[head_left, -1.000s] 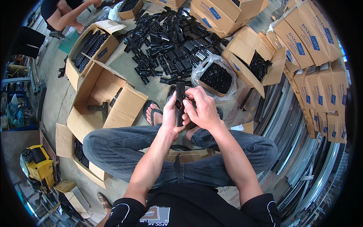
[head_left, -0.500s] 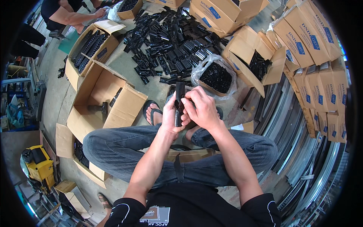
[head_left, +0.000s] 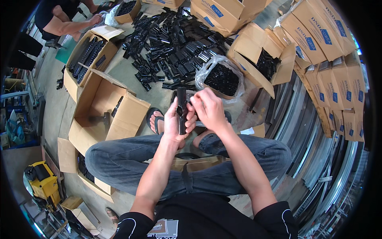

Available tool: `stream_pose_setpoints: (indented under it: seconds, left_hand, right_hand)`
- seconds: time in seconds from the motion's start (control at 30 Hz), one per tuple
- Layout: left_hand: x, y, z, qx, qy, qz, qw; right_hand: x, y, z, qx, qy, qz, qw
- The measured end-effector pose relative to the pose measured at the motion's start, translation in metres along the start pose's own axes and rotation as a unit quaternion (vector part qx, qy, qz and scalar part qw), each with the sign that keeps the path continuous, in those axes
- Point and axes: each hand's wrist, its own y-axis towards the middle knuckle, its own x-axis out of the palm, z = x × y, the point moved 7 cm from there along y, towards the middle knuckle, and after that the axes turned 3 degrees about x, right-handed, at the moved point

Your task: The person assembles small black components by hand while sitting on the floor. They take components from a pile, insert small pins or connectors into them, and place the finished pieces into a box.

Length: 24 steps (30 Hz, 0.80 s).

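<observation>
Open floor (head_left: 159, 96) past carton (head_left: 129, 115) edge, left fingers (head_left: 191, 117) snug around black tube (head_left: 182, 97), right fingers (head_left: 199, 104) bunched, hold unclear.

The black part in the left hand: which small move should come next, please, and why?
Perhaps the right hand should press the right side of the black part: the left hand grips it, and the right hand's fingers are bunched close beside it, though whether they touch it is unclear.

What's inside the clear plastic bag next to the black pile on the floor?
A heap of small black parts shows through the open top of the clear plastic bag. The upper parts cover whatever lies deeper, so that can't be seen.
</observation>
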Motion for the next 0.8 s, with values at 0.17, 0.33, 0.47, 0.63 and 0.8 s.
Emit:
stream_pose_setpoints:
  seconds: [0.17, 0.33, 0.47, 0.63, 0.8]
  left_hand:
    - [-0.007, -0.001, 0.011, 0.073, 0.042, 0.144, 0.986]
    - [-0.015, -0.009, 0.027, 0.086, 0.145, 0.075, 0.983]
    - [-0.023, 0.002, 0.039, 0.163, 0.383, 0.159, 0.895]
    - [-0.022, 0.002, 0.039, 0.181, 0.501, 0.227, 0.815]
    - [-0.012, 0.001, 0.038, 0.203, 0.525, 0.209, 0.799]
  right_hand:
    - [-0.018, 0.001, 0.155, 0.218, -0.117, 0.089, 0.965]
    - [-0.029, -0.027, 0.239, 0.329, -0.196, 0.073, 0.921]
    - [-0.014, -0.02, 0.244, 0.356, -0.269, -0.015, 0.895]
    - [-0.012, -0.009, 0.248, 0.434, -0.27, -0.072, 0.857]
    - [-0.014, -0.01, 0.254, 0.477, -0.295, -0.068, 0.825]
